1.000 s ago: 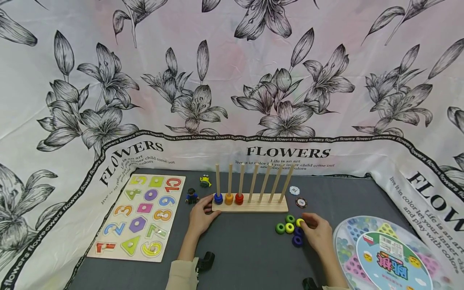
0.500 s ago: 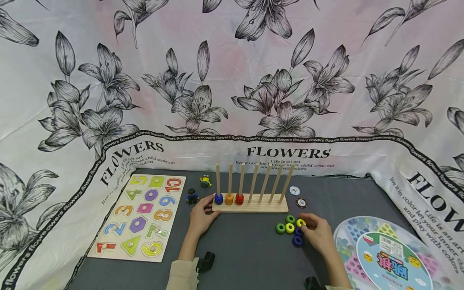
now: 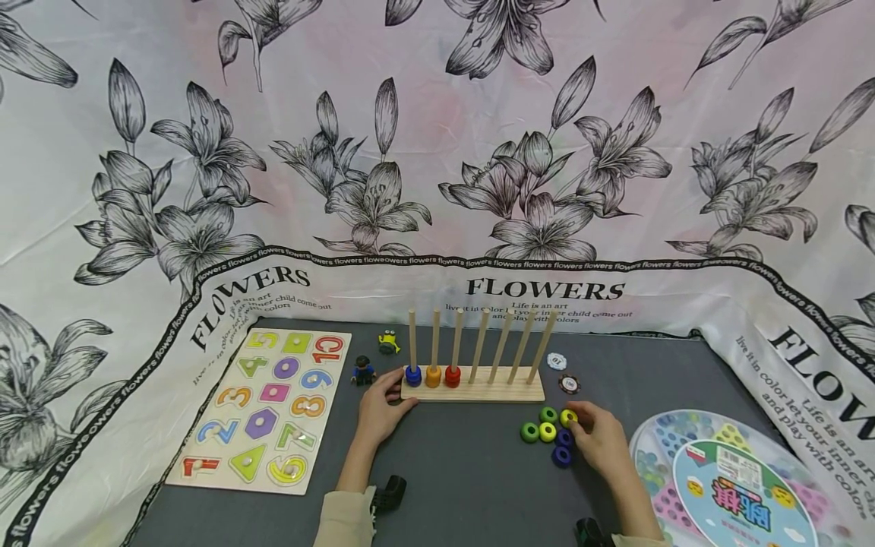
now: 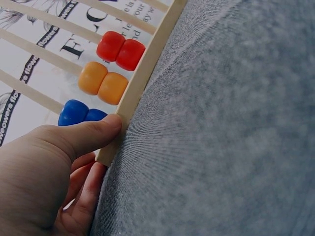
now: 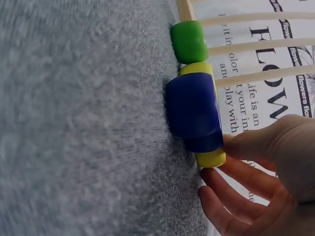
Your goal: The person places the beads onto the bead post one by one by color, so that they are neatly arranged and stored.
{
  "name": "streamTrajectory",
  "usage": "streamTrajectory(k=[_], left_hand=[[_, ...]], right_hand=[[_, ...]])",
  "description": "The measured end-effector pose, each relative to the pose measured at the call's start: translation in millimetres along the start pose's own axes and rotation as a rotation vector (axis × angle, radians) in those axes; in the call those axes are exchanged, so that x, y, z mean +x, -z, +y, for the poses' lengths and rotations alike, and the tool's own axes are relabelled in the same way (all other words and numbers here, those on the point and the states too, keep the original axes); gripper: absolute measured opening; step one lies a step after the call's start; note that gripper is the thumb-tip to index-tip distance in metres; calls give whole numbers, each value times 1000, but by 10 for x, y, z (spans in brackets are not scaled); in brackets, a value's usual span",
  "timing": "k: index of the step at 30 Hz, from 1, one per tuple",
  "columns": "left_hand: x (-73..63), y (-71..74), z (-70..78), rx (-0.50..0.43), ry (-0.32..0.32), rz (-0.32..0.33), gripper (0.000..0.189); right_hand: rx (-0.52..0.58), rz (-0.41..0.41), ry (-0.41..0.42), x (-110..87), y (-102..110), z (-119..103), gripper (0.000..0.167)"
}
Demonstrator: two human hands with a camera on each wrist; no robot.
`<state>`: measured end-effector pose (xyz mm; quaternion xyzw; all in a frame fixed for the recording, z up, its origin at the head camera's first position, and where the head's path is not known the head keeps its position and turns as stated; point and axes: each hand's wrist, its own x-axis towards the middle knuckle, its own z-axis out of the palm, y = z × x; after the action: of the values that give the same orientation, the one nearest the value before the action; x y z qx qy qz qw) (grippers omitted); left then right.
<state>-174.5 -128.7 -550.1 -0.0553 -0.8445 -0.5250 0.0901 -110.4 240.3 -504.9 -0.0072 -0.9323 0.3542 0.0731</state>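
A wooden peg rack [image 3: 478, 393] with a row of upright pegs stands at the table's middle. Its first three pegs carry blue beads [image 4: 74, 112], orange beads [image 4: 112, 88] and red beads [image 4: 130, 54], two of each in the left wrist view. My left hand [image 3: 383, 410] grips the rack's left end, thumb on the base's front edge. Right of centre, my right hand [image 3: 601, 439] pinches a yellow bead [image 3: 567, 417] at the edge of a loose cluster. Beside it lie another yellow bead [image 3: 548, 432], green beads [image 3: 529, 432] and dark blue beads [image 3: 561, 456].
A number-and-shape puzzle board [image 3: 273, 391] lies left. Behind the left hand are a small figure [image 3: 363, 371] and a yellow-green toy [image 3: 388, 343]. Two chips [image 3: 569, 383] lie right of the rack. A round game box [image 3: 745, 486] sits at the right, near my right forearm.
Both hands stay almost where they were, the left on the rack and the right at the yellow bead. The whole view shifts very slightly.
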Motion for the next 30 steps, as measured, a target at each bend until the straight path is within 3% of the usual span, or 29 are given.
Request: streamTrajectory(k=[8, 20, 30], left_hand=[[-1, -5, -4, -10, 2, -2, 61], [-2, 0, -11, -1, -5, 4, 61], [3, -1, -5, 1, -6, 4, 60]], right_hand=[[-91, 82, 32, 33, -2, -7, 21], [-7, 121, 40, 105, 1, -136, 19], [69, 87, 6, 181, -43, -330, 24]])
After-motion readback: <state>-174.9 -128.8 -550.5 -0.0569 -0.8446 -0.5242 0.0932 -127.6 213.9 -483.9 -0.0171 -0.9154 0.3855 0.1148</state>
